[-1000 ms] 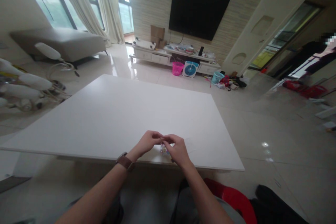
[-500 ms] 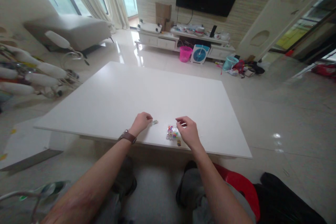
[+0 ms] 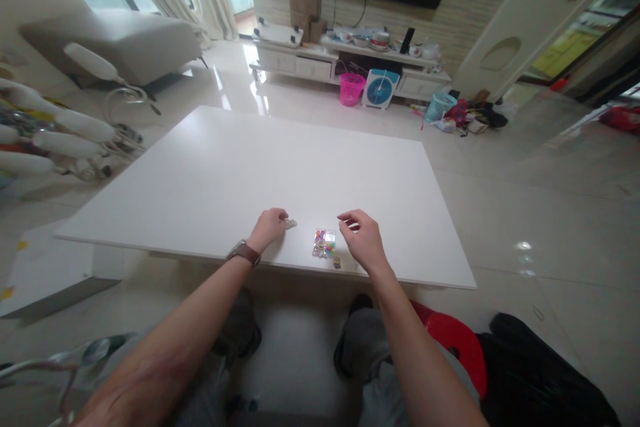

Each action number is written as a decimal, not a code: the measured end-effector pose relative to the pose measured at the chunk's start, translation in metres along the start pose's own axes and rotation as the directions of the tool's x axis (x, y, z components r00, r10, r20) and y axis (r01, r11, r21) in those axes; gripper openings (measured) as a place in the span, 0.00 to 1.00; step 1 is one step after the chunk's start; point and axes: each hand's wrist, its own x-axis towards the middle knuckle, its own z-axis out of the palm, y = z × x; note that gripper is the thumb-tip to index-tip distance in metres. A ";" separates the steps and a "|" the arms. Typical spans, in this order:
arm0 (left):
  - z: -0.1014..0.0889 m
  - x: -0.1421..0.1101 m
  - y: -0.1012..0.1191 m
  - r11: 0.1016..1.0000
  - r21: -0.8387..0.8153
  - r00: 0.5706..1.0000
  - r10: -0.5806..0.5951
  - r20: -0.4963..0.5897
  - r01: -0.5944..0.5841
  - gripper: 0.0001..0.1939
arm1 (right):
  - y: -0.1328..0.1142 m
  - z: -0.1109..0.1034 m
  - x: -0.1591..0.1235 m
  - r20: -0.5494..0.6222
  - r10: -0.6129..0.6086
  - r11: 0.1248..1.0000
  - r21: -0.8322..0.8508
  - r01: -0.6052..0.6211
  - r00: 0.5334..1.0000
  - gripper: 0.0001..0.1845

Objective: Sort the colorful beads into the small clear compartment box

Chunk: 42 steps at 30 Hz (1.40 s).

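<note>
A small clear box of coloured bits [image 3: 325, 243] lies near the front edge of the white table [image 3: 250, 173]. My left hand [image 3: 270, 227], with a brown watch on the wrist, rests closed on the table, its fingertips touching a tiny pale object [image 3: 291, 223]. My right hand [image 3: 364, 240] hovers just right of the box, fingers curled in a loose pinch; whether anything is in them is too small to make out. A tiny dark piece [image 3: 337, 263] lies below the box at the table's edge.
A red stool [image 3: 450, 340] sits under my right side. Beyond the table are a TV cabinet [image 3: 350, 67], a pink basket [image 3: 351, 89], a blue fan [image 3: 380, 88] and a grey sofa [image 3: 125, 40]. White rounded items [image 3: 60, 140] clutter the left floor.
A second ago both hands were pinched together over the box. They have moved apart: the left went left to the tiny pale object, the right went right. The view has tilted down.
</note>
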 end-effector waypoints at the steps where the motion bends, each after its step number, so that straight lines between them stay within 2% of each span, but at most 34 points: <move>1: 0.000 0.000 -0.001 1.000 -0.009 1.000 0.002 0.011 -0.002 0.11 | -0.001 0.000 0.000 0.002 0.002 1.000 -0.001 -0.002 1.000 0.08; 4: 0.001 -0.001 -0.003 0.998 -0.010 0.998 0.059 0.035 -0.058 0.14 | -0.003 0.002 0.001 0.014 -0.003 1.000 -0.017 0.003 1.000 0.07; 9: 0.009 -0.006 -0.009 0.970 0.059 0.971 0.238 -0.008 -0.237 0.18 | -0.002 0.009 0.001 0.043 -0.029 0.997 -0.063 0.032 0.999 0.07; 14: 0.018 -0.007 -0.013 0.953 0.009 0.952 0.302 -0.043 -0.302 0.14 | 0.000 0.015 0.000 0.076 -0.047 0.995 -0.084 0.054 0.996 0.07; 18: 0.022 -0.004 -0.013 0.940 -0.014 0.940 0.341 -0.030 -0.341 0.13 | 0.001 0.016 -0.002 0.101 -0.061 0.992 -0.106 0.072 0.993 0.06; 25: 0.024 -0.003 -0.006 0.928 -0.019 0.928 0.372 -0.009 -0.372 0.14 | 0.001 0.015 -0.003 0.137 -0.041 0.984 -0.165 0.063 0.990 0.07; 30: 0.023 -0.005 -0.001 0.924 0.069 0.926 0.378 -0.009 -0.376 0.18 | 0.001 0.013 -0.003 0.148 -0.049 0.979 -0.188 0.076 0.988 0.07; 36: 0.020 -0.006 0.003 0.925 0.083 0.928 0.372 0.000 -0.371 0.14 | 0.000 0.013 -0.004 0.156 -0.055 0.981 -0.178 0.082 0.986 0.07; 42: 0.020 -0.003 0.000 0.934 0.077 0.936 0.351 -0.015 -0.349 0.15 | 0.000 0.012 -0.005 0.162 -0.058 0.977 -0.196 0.090 0.985 0.07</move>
